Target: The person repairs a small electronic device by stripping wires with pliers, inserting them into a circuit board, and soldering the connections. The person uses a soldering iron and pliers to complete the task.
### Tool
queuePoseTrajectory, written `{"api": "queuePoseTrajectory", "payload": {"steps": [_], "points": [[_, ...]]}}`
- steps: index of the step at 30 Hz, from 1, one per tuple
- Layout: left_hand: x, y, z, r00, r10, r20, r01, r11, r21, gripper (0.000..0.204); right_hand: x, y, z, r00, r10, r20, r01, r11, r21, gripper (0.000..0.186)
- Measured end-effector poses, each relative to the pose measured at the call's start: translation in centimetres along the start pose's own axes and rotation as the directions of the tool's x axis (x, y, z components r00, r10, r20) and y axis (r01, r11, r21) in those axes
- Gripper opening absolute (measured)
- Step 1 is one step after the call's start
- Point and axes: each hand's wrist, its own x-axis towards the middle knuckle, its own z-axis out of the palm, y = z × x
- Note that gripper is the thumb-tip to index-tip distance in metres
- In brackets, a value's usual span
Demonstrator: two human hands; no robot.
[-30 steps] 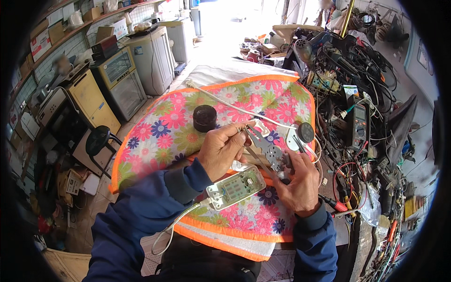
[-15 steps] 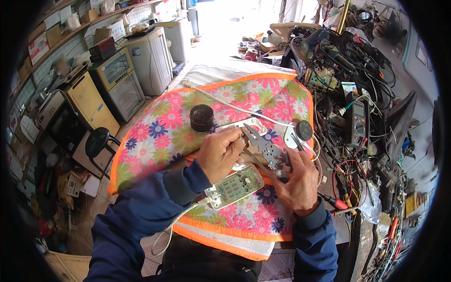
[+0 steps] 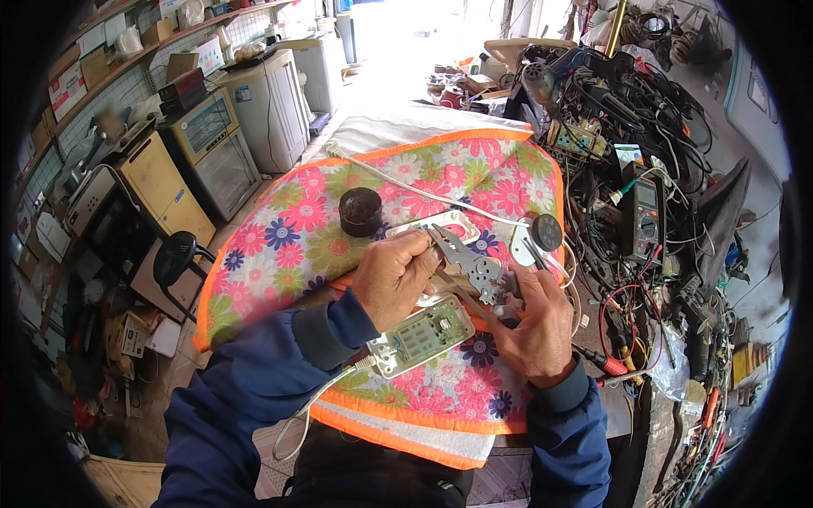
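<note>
My right hand (image 3: 539,328) is closed on a pair of grey wire-stripper pliers (image 3: 481,273), their notched jaws pointing up and left. The fingers of my left hand (image 3: 391,281) are pinched together right at the jaw tips; what they hold is too small to make out. Below both hands lies an open white power-strip casing (image 3: 422,340), its inside showing, with a white cord (image 3: 326,385) leaving its left end. Beyond my fingers rests another white casing piece (image 3: 458,223), partly hidden by my left hand and the pliers.
A flowered cloth with orange edging (image 3: 271,279) covers the work surface. On it are a dark round pot (image 3: 361,212), a black disc (image 3: 546,231) and a white cable (image 3: 406,181). To the right, tangled wires surround a multimeter (image 3: 645,216). A black stool (image 3: 176,258) stands left.
The pliers' jaws have tilted slightly and shifted a little left against my left fingertips. Both hands keep nearly the same place, and the view has shifted very slightly.
</note>
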Motion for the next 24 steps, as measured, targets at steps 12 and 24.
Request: {"api": "queuePoseTrajectory", "payload": {"steps": [12, 24], "points": [[0.02, -0.26, -0.33, 0.999, -0.016, 0.036, 0.017, 1.000, -0.015, 0.032, 0.04, 0.20, 0.05, 1.000, 0.003, 0.013, -0.003, 1.000, 0.009, 0.061], [0.01, -0.53, -0.01, 1.000, -0.014, -0.017, 0.012, 0.998, -0.062, 0.025, 0.06, 0.22, 0.04, 1.000, -0.001, 0.008, 0.001, 1.000, 0.020, 0.050]]}}
